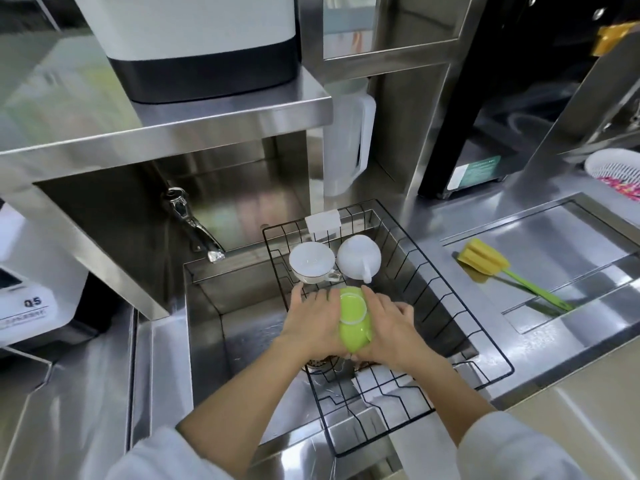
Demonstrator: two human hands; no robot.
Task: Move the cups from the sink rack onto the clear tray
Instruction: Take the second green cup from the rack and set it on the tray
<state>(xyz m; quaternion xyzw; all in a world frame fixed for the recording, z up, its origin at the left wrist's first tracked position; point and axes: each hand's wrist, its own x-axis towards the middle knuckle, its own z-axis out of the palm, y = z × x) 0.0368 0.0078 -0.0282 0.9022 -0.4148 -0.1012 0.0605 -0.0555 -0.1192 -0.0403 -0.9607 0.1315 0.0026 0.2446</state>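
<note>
Now: both hands cup the green cup over the wire rack; left hand and right hand pressed on its sides, cup upside down, tilted. Two white cups sit in rack's far end. Clear tray not in view. Best approach, imo: lift straight up, keep handle clear of wires, steady grip w/ both palms since cup may be wet.

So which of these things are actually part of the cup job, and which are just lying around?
Part of the job:
green cup, held between left hand and right hand
white cup
wire rack

Lying about:
white funnel
yellow brush
clear jug
faucet
</note>
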